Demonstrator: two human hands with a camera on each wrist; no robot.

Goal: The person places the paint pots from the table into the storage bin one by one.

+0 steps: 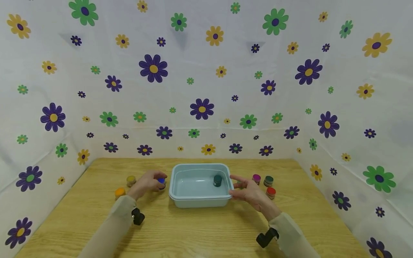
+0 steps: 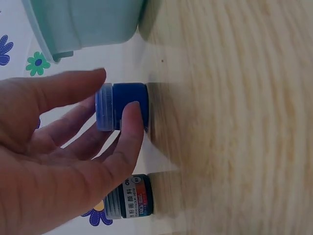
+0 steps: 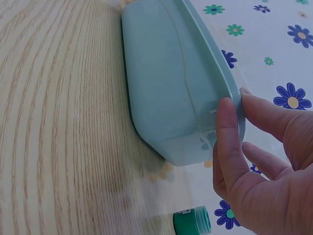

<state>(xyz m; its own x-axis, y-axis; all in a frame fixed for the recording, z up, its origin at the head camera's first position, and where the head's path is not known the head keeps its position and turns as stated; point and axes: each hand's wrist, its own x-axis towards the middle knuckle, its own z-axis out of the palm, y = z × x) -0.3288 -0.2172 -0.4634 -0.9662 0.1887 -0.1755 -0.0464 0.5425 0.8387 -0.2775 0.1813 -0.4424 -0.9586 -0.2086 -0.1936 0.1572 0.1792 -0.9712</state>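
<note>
On the left of the table, my left hand [image 1: 149, 183] holds a small blue paint jar [image 2: 131, 100], its thumb at the lid and a finger across the body. The jar stands upright, close beside a light blue plastic basin [image 1: 201, 203]. A labelled dark teal jar [image 2: 137, 197] sits near that hand in the left wrist view. My right hand [image 1: 250, 193] grips the basin's right rim, with the rim between thumb and fingers in the right wrist view. Inside the basin, toward the right, is a dark green jar [image 1: 217, 180].
Left of the basin stand a yellow jar [image 1: 131, 181] and an orange jar [image 1: 120, 192]. To the right are magenta [image 1: 256, 178], dark green [image 1: 268, 181] and red [image 1: 271, 193] jars. A green jar [image 3: 191, 222] stands below the right hand. Flowered cloth [image 1: 180, 93] surrounds the wooden table [image 1: 193, 233].
</note>
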